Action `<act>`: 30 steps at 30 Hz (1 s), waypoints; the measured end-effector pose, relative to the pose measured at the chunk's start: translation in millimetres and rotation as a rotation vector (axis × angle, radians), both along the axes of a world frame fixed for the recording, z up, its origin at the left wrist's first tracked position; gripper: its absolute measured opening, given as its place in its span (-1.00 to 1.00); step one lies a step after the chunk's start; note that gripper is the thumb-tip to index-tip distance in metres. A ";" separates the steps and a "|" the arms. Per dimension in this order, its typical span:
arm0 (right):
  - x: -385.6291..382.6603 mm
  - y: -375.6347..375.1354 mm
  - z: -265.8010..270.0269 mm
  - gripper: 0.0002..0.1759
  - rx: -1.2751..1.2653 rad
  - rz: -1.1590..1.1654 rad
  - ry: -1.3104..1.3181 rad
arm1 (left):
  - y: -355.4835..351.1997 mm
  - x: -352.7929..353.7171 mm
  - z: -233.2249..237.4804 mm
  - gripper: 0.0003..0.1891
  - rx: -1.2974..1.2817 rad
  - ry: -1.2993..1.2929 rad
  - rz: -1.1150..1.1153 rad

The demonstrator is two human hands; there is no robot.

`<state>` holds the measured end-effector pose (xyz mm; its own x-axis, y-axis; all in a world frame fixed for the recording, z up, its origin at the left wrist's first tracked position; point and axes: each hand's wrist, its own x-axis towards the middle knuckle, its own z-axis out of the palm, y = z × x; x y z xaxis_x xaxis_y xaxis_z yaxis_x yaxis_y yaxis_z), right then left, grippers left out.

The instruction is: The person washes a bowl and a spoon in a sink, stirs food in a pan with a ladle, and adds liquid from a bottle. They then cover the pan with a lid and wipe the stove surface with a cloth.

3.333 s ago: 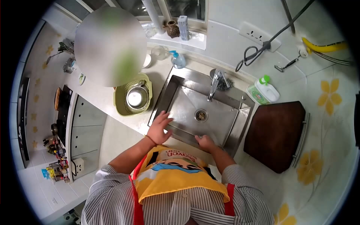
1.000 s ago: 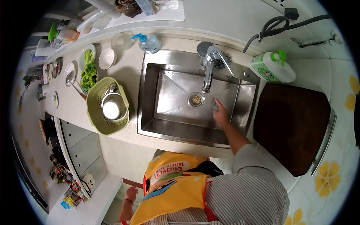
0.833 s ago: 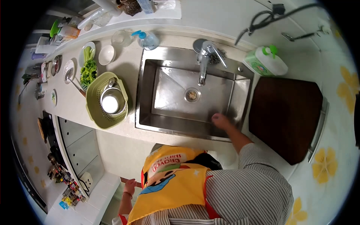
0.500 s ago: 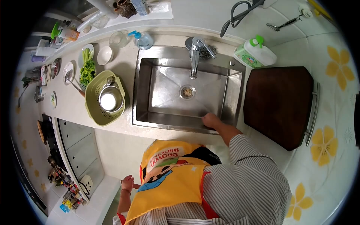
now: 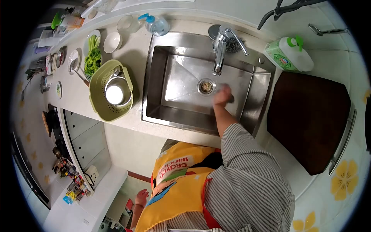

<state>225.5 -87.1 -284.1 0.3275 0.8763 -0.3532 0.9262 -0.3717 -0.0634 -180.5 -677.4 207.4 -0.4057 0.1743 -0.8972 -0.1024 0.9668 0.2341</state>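
Observation:
In the stainless steel sink (image 5: 176, 87), my right hand (image 5: 223, 96) is over the basin floor, just right of and below the drain (image 5: 206, 87). Motion blurs its fingers, which look curled together. A small dark patch shows at the hand's right side; I cannot tell what the hand holds. The faucet (image 5: 219, 58) rises behind it, with no water running from the spout. My left hand (image 5: 142, 196) hangs low beside the yellow apron (image 5: 181, 181), fingers loosely apart and nothing in them.
Left of the sink is a green colander basket (image 5: 94, 91) holding a metal pot (image 5: 116, 94). Beyond it are leafy greens (image 5: 92, 62) on a plate and a white bowl (image 5: 112, 42). A soap pump (image 5: 157, 26), a detergent bottle (image 5: 288, 54) and a dark board (image 5: 309, 120) surround the sink.
My right hand has moved from the sink's front wall farther into the basin, toward the drain. The whole view has shifted as my head moved. My left hand still hangs at my side.

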 end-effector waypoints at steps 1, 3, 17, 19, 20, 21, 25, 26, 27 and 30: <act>-27.9 -5.5 54.6 -0.65 0.274 0.095 0.363 | 8.7 1.9 9.9 -0.58 0.003 0.001 0.001; -60.6 -15.0 76.6 -0.74 0.319 0.455 0.669 | 39.0 19.4 23.1 -0.59 -0.126 0.111 -0.152; -38.0 -57.1 296.8 -0.35 -0.573 0.497 0.600 | 43.5 0.7 -49.5 -0.62 -0.012 0.096 -0.272; -50.7 -53.9 331.9 -0.45 -0.520 0.514 0.611 | 47.4 -6.1 -52.9 -0.59 0.031 0.065 -0.054; -52.2 -54.7 331.0 -0.45 -0.519 0.514 0.610 | 45.0 -9.8 -51.7 -0.59 0.032 0.064 -0.054; -51.2 -55.5 326.7 -0.46 -0.447 0.548 0.638 | 45.4 -15.0 -50.5 -0.58 0.039 0.077 -0.015; -37.4 -37.0 298.1 -0.48 -0.396 0.480 0.646 | 57.8 -25.1 -38.8 -0.55 0.040 0.154 -0.056; -23.6 -33.1 257.8 -0.47 -0.406 0.507 0.544 | 53.9 -26.8 -39.0 -0.55 0.039 0.158 -0.054; -5.7 -23.9 261.1 -0.45 -0.427 0.522 0.465 | 49.8 -23.0 -32.2 -0.55 0.036 0.151 -0.057; 34.4 28.9 216.6 -0.33 -0.110 0.113 0.401 | 40.9 -37.5 -37.4 -0.55 0.018 0.163 -0.356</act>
<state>259.9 -58.3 -67.5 0.0494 0.8488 -0.5263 0.8718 -0.2938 -0.3920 -218.0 -636.5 170.0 -0.4536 0.3451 -0.8217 0.2788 0.9306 0.2370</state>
